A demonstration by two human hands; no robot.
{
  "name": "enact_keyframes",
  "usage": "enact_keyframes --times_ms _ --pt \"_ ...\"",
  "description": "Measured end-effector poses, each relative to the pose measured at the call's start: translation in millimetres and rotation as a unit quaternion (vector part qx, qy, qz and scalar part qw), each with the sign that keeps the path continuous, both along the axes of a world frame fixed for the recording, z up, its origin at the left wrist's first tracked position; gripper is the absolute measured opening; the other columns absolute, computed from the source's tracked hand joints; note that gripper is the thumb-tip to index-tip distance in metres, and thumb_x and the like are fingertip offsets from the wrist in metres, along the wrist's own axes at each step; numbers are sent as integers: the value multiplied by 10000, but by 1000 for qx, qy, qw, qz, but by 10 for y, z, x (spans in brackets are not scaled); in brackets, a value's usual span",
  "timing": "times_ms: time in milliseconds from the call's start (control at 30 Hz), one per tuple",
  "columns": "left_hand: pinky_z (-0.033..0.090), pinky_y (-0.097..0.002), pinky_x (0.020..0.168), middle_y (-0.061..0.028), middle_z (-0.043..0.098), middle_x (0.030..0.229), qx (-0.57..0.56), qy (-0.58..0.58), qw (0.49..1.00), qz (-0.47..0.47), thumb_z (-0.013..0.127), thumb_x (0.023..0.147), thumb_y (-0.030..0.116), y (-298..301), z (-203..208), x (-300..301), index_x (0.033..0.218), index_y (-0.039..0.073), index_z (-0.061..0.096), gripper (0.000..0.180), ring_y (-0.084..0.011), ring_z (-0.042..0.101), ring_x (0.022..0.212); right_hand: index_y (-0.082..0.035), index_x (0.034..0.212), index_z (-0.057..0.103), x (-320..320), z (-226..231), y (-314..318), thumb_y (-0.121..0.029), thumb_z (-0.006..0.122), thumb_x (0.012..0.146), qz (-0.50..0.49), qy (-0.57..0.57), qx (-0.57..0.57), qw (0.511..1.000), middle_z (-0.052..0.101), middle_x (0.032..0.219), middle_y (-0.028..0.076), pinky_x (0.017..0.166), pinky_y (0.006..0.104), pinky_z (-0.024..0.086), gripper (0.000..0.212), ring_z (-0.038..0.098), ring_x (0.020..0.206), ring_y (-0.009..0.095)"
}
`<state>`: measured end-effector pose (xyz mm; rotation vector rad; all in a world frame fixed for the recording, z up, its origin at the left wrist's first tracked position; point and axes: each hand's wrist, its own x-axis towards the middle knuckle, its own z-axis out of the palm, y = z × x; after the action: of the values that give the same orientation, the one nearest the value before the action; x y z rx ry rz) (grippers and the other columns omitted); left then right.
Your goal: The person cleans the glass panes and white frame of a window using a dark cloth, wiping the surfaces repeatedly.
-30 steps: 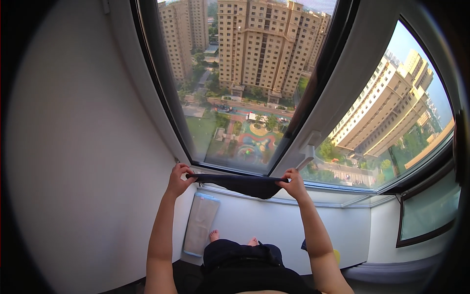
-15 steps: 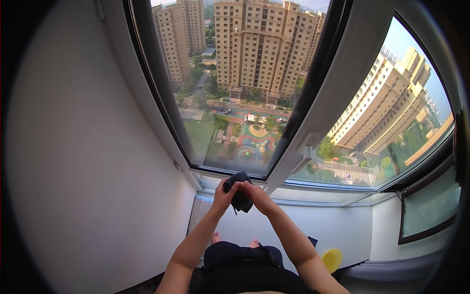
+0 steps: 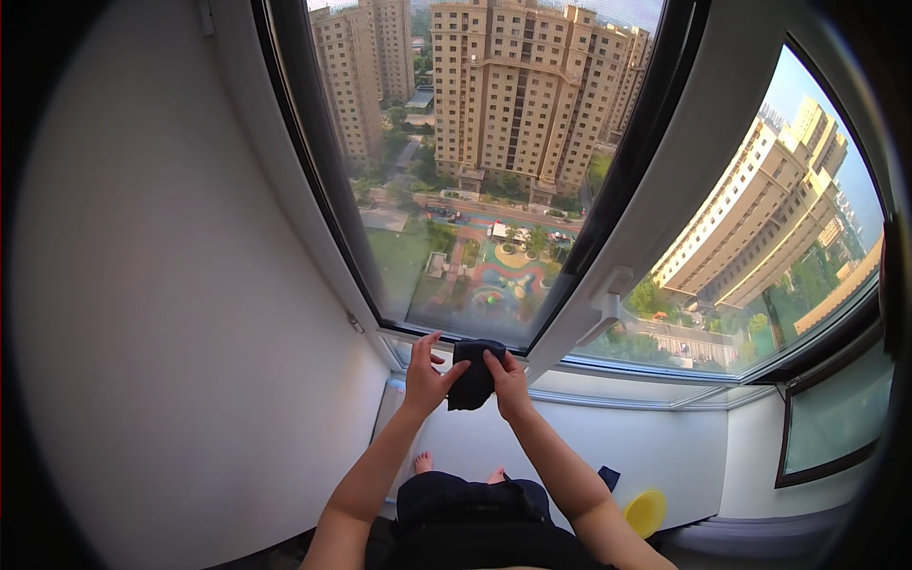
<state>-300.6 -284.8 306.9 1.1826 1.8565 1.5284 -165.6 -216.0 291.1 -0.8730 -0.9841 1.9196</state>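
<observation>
- Beyond the glass I have tall beige apartment blocks (image 3: 522,104), with a colourful playground (image 3: 508,280) on the ground far below.
- A plain white wall (image 3: 171,304) fills the left of my view.
- Beside it stands the tall window (image 3: 446,313), dark-edged; a second window (image 3: 731,356) curves away at the right.
- Both bare forearms reach up from the lower edge and slant inward, bringing the hands close together just in front of the tall window's bottom edge.
- The left hand (image 3: 427,375) is raised, fingers spread and pointing up and away; its thumb reaches across to the near side of the cloth. I read this grip as apart, with nothing pinched between thumb and fingers.
- The right hand (image 3: 508,380) has its thumb pressed on the front of the cloth and its fingers behind: this grip is clamped on it.
- The dark cloth (image 3: 472,385) hangs bunched between the two hands.
- A white handle (image 3: 606,309) sits on the post between the windows.
- A round yellow dish (image 3: 646,513) lies beyond the right forearm.
- Bare feet (image 3: 423,463) show below the hands.
- Low beside the wall is a coloured tag (image 3: 396,386), too small for me to read.
</observation>
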Motion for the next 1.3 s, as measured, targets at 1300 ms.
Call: enact_keyframes --times_ms 1300 --pt "418 -394 817 -138 569 1026 449 348 727 386 567 736 -11 1843 2315 -1439 1058 26 621 329 -314 520 920 -88 754 613 540 1065 1241 -90 602 719 -286 -475 652 518 603 759 46 750 354 427 37 571 793 230"
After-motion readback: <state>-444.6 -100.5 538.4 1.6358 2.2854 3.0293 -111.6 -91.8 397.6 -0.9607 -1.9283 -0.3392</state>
